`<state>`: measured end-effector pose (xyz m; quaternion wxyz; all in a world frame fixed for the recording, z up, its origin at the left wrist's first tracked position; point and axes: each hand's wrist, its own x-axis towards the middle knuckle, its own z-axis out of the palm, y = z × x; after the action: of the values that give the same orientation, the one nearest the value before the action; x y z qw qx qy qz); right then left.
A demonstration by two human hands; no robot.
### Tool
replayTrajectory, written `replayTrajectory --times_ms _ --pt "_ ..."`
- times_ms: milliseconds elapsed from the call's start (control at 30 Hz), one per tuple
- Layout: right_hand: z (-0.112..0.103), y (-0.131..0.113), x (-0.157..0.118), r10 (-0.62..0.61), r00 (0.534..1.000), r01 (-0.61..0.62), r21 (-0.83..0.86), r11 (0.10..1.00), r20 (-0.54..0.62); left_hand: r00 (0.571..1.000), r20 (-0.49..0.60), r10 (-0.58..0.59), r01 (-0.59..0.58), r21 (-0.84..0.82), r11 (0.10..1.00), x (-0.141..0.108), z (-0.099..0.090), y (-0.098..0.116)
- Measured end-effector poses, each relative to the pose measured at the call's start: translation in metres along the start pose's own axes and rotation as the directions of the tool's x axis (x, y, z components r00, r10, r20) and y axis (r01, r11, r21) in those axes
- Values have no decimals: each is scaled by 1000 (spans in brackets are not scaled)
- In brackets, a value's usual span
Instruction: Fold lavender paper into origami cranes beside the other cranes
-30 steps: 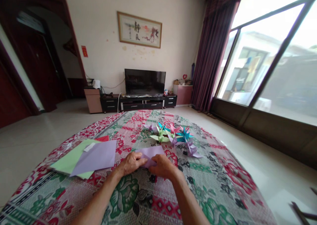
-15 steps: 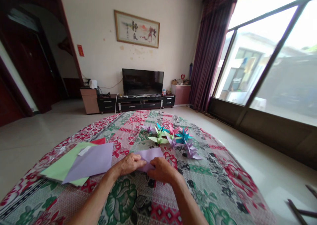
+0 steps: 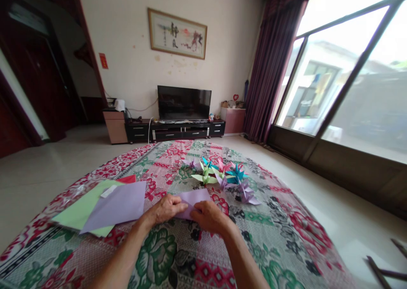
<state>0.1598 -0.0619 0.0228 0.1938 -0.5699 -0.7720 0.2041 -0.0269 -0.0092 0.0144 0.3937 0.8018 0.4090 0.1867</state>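
A folded sheet of purple origami paper (image 3: 197, 196) lies on the patterned tablecloth in front of me. My left hand (image 3: 168, 208) grips its left near edge, thumb pointing inward. On the right near edge, my right hand (image 3: 208, 216) has its fingers closed on the same paper. The thumbs are close together along the near side, and the fingers partly hide the fold. Just beyond, several folded paper cranes stand in a group, among them a light green crane (image 3: 205, 177), a blue crane (image 3: 236, 174) and a purple crane (image 3: 248, 193).
To the left lies a stack of coloured sheets, with a purple sheet (image 3: 122, 204) over a green sheet (image 3: 85, 206) and a small white slip (image 3: 108, 191). The round table's floral tablecloth (image 3: 155, 255) spreads under everything. A television (image 3: 184, 104) stands beyond the table.
Both hands stay on the purple paper, with only a slight shift of the fingers. The view has tilted a little; the cranes and the stack lie as before.
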Motion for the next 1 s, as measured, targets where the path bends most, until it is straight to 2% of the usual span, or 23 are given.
replayTrajectory --times_ms 233,633,1000 --pt "3 2 1 -1 998 0 -4 1000 -59 997 -76 -29 34 62 998 6 4 -5" --pt "6 3 4 32 998 -38 -103 994 -62 992 -120 -43 52 78 996 7 8 -3" --pt "-1 3 3 75 995 -77 -23 997 -58 986 -167 -29 29 -1 1000 4 5 -8"
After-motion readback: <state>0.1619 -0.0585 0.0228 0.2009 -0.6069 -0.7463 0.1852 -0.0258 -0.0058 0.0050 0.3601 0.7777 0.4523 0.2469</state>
